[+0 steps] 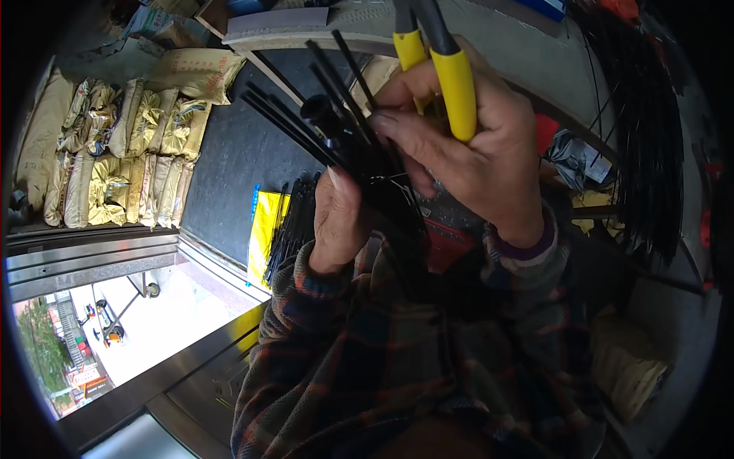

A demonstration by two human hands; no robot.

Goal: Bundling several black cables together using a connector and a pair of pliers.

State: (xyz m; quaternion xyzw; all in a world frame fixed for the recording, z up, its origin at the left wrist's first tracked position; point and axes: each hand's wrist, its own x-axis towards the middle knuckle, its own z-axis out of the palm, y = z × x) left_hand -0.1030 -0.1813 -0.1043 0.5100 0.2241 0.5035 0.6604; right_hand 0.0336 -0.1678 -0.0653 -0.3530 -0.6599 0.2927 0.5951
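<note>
A bundle of thin black rods (284, 126) fans up and to the left in front of my chest, around a thicker dark tube with a round end (318, 112). It resembles an umbrella frame, though its lower part is lost in shadow. My left hand (338, 218) is closed around the bundle from the left, thumb upward. Thin shiny wire (390, 178) shows on it beside the thumb. In my right hand (489, 145) are pliers with yellow and dark handles (457, 96); their jaws are not visible. The right thumb and forefinger also pinch at the rods.
More black rods (289, 229) lie by a yellow sheet (264, 222) on the left. Stacked tan sacks (115, 153) stand beyond, at far left. A large mass of black strands (650, 153) hangs on the right. A workbench (520, 57) runs along the back.
</note>
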